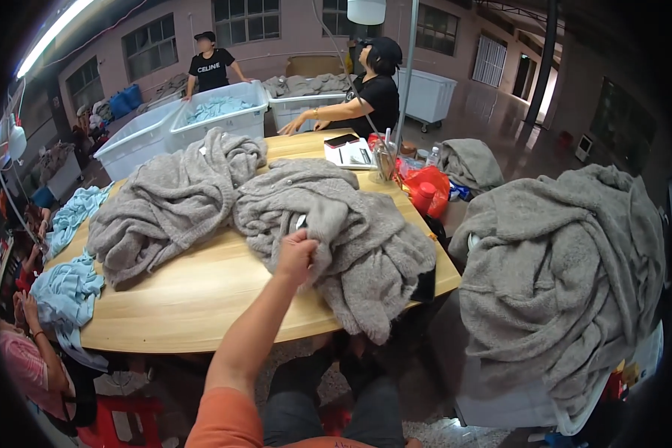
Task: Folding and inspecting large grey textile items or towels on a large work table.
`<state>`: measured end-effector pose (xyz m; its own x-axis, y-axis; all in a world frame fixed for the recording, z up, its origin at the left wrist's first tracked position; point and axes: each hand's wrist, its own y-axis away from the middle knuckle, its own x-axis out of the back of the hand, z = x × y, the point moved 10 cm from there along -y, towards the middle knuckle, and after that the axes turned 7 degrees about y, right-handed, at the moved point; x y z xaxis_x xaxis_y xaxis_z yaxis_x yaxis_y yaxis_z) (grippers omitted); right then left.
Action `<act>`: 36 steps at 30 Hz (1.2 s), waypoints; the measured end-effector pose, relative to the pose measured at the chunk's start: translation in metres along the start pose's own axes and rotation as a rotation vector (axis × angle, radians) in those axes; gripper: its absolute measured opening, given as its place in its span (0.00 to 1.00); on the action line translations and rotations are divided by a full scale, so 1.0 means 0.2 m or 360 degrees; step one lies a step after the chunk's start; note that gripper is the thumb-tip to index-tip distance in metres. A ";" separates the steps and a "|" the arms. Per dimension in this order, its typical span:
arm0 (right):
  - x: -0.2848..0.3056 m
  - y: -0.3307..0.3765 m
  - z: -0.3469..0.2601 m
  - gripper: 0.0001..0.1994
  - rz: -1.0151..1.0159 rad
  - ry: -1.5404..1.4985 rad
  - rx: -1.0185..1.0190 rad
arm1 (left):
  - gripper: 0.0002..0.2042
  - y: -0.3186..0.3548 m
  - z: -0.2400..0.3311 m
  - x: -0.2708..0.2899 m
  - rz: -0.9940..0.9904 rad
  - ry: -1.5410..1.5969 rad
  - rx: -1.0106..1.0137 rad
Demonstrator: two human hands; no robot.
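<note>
My left hand (297, 252) reaches over the table from the lower edge, its fingers closed on a fuzzy grey knit sweater (381, 246). It grips the fabric near a small dark-and-white label (301, 222). This sweater lies bunched, with one part hanging over the near table edge. Touching it on the left is a heap of grey knitwear (168, 201). My right hand does not show.
Light blue garments (67, 291) lie along the wooden table's (179, 313) left edge. A large grey knitwear pile (560, 276) fills a bin at right. Beyond are white bins (142, 138), two people in black, a notepad (349, 153) and a red bag (429, 187). Someone sits at lower left.
</note>
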<state>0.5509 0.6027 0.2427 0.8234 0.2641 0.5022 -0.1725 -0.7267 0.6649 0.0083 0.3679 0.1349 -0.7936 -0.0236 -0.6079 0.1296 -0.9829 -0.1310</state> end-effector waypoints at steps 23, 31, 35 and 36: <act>-2.57 0.71 2.57 0.08 0.0235 0.1178 0.0425 | 0.12 0.69 0.35 1.06 0.0396 -0.2578 -0.0452; -2.49 1.24 1.49 0.28 0.0329 0.0014 0.1310 | 0.06 1.27 0.24 -0.02 -0.0678 -0.2529 -0.0893; -2.64 1.79 0.97 0.36 0.0432 0.0499 0.2572 | 0.07 1.48 0.11 -0.24 -0.0978 -0.2343 -0.0794; -2.69 1.81 0.93 0.35 0.0189 0.0425 0.2568 | 0.09 1.53 0.09 -0.28 -0.1026 -0.2278 -0.0741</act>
<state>0.1453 0.0799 0.1097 0.7066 0.1329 0.6950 0.6262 -0.5748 -0.5268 0.0806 0.0654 0.1428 -0.6216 -0.0561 0.7813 -0.4748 -0.7664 -0.4328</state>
